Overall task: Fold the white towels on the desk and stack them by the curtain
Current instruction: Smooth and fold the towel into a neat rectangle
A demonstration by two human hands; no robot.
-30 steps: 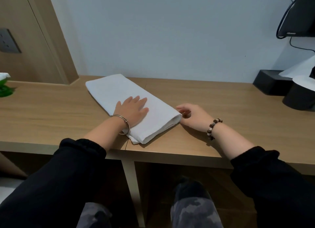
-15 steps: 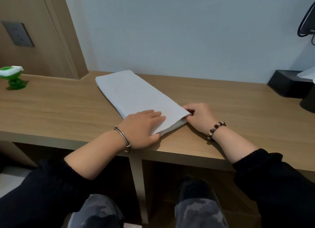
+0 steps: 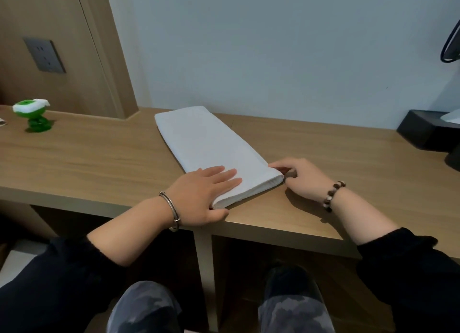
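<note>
A white towel point(image 3: 211, 148), folded into a long strip, lies slantwise on the wooden desk point(image 3: 94, 163), from the wall toward the front edge. My left hand point(image 3: 201, 193) rests on the strip's near left corner, fingers straight and flat on top, thumb lying along the front edge. At the near right corner, my right hand point(image 3: 306, 178) has its fingers curled and pinches the towel's corner. No curtain is in view.
A small green and white toy point(image 3: 33, 114) stands at the desk's far left. A black box point(image 3: 423, 131) sits at the far right by the wall. A wooden panel with a wall socket point(image 3: 44, 55) rises at the left. My knees are under the desk.
My left hand slid from the middle of the towel down to its near left corner. My right hand closed in on the near right corner. The view shifted left.
</note>
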